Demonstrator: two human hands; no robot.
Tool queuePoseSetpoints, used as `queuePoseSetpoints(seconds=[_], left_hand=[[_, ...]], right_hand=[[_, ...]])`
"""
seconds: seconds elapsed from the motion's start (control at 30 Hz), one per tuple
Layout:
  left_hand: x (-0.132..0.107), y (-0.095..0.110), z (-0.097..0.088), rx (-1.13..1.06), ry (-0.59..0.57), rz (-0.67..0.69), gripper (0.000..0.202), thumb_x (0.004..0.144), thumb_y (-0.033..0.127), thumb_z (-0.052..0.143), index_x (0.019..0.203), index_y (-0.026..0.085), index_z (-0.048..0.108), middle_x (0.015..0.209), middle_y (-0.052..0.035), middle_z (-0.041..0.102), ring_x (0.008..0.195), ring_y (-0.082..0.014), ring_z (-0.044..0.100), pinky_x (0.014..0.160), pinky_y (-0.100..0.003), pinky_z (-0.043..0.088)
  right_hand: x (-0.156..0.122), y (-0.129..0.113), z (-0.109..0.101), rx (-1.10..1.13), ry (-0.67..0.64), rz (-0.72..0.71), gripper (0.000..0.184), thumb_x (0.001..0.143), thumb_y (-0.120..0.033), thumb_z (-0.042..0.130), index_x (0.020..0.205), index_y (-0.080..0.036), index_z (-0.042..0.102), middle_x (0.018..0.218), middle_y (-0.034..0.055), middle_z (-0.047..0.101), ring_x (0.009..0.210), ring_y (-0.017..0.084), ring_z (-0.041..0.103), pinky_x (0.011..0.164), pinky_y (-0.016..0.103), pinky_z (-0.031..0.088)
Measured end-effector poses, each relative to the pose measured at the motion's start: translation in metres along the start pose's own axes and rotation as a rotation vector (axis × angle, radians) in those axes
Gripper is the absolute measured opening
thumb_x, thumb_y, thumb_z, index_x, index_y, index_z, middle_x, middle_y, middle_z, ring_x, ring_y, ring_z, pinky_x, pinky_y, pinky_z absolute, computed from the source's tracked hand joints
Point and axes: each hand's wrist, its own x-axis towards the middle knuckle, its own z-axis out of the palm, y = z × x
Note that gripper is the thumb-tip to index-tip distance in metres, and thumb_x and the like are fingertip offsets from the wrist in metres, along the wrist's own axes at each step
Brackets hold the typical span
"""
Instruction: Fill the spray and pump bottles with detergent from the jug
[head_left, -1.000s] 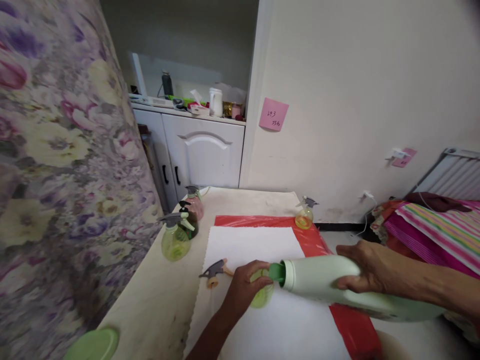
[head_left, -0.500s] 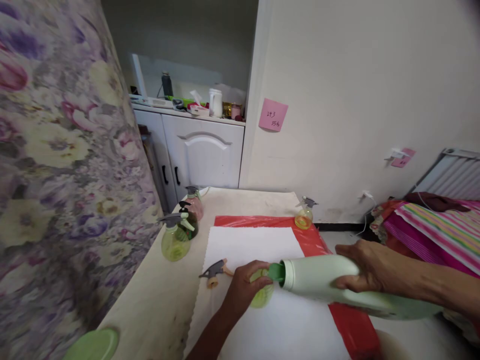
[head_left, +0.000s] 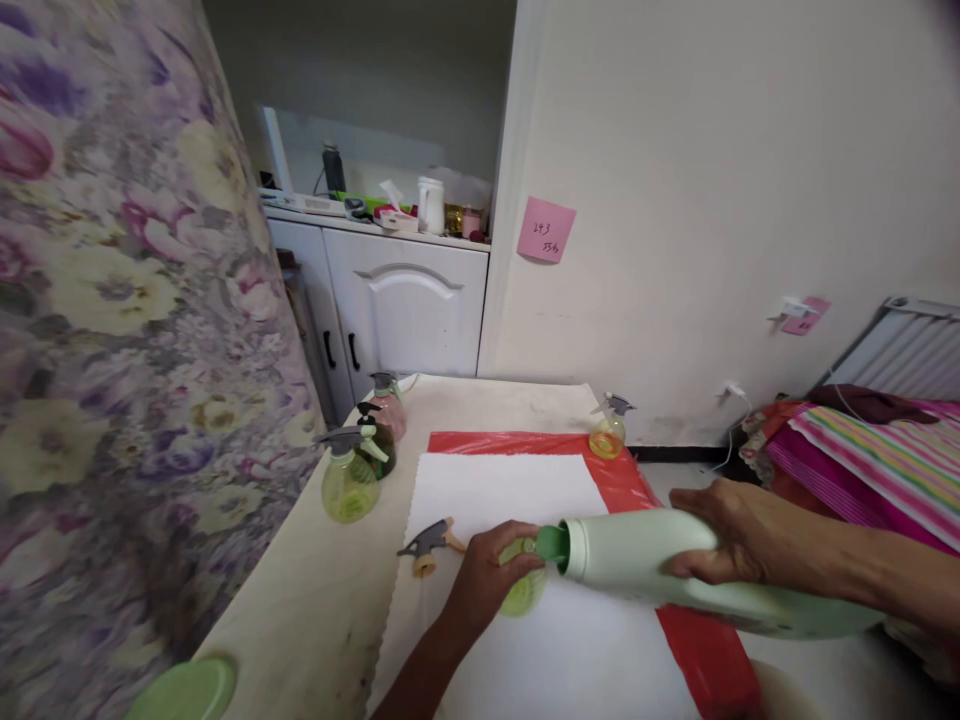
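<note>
My left hand (head_left: 495, 565) is wrapped around the neck of a small yellow-green spray bottle (head_left: 523, 597) that has no head on it and stands on a white cloth (head_left: 577, 660). My right hand (head_left: 735, 535) grips a large pale green detergent jug (head_left: 630, 548) tilted nearly level. The jug's darker green spout (head_left: 553, 545) meets the small bottle's mouth by my left fingers. Whether liquid is flowing is hard to see. Left of my hand lies a loose grey and orange trigger spray head (head_left: 433, 547).
A yellow-green spray bottle (head_left: 350, 485), a dark bottle (head_left: 379, 445) and a pink one (head_left: 388, 408) stand at the table's left. A bottle with amber liquid (head_left: 607, 437) is at the far right corner. A green lid (head_left: 187, 690) sits lower left. Red plastic (head_left: 712, 660) lies under the cloth.
</note>
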Motion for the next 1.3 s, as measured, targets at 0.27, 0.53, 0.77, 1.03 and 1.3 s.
queuePoseSetpoints(seconds=[0.27, 0.53, 0.77, 1.03, 1.3], left_hand=[[0.001, -0.001, 0.0, -0.011, -0.005, 0.0, 0.021, 0.074, 0.021, 0.069, 0.094, 0.02, 0.074, 0.097, -0.0051, 0.075, 0.095, -0.0238, 0.066, 0.088, -0.031, 0.046], [0.0, 0.0, 0.0, 0.003, 0.0, -0.009, 0.02, 0.074, 0.021, 0.069, 0.093, 0.02, 0.075, 0.097, -0.0056, 0.076, 0.095, -0.0246, 0.066, 0.089, -0.032, 0.046], [0.0, -0.004, 0.0, 0.004, 0.001, 0.006, 0.02, 0.074, 0.021, 0.069, 0.094, 0.021, 0.074, 0.097, -0.0044, 0.076, 0.094, -0.0237, 0.066, 0.088, -0.031, 0.047], [0.0, -0.005, 0.0, -0.027, -0.001, 0.012, 0.019, 0.075, 0.02, 0.069, 0.094, 0.021, 0.074, 0.096, -0.0038, 0.075, 0.094, -0.0228, 0.066, 0.085, -0.029, 0.047], [0.0, -0.005, 0.0, -0.032, 0.001, 0.006, 0.019, 0.074, 0.019, 0.07, 0.093, 0.021, 0.074, 0.096, -0.0027, 0.075, 0.093, -0.0218, 0.066, 0.085, -0.028, 0.047]], right_hand=[[0.0, -0.001, 0.0, -0.018, 0.004, -0.009, 0.05, 0.08, -0.068, 0.053, 0.076, -0.019, 0.057, 0.061, 0.0022, 0.059, 0.051, 0.014, 0.053, 0.045, 0.023, 0.029], [0.0, -0.006, -0.005, -0.009, -0.004, -0.006, 0.047, 0.081, -0.065, 0.055, 0.077, -0.018, 0.058, 0.062, 0.0049, 0.061, 0.052, 0.017, 0.055, 0.046, 0.025, 0.031], [-0.001, -0.014, -0.012, -0.003, -0.032, 0.017, 0.044, 0.082, -0.063, 0.055, 0.076, -0.018, 0.055, 0.064, 0.0076, 0.063, 0.055, 0.019, 0.056, 0.047, 0.027, 0.032], [-0.001, -0.015, -0.012, 0.009, -0.029, 0.026, 0.043, 0.08, -0.062, 0.056, 0.076, -0.019, 0.057, 0.062, 0.0059, 0.06, 0.052, 0.019, 0.053, 0.046, 0.027, 0.031], [0.0, -0.013, -0.011, 0.013, -0.038, 0.039, 0.043, 0.08, -0.061, 0.057, 0.076, -0.018, 0.056, 0.062, 0.0055, 0.06, 0.053, 0.018, 0.054, 0.046, 0.026, 0.031]])
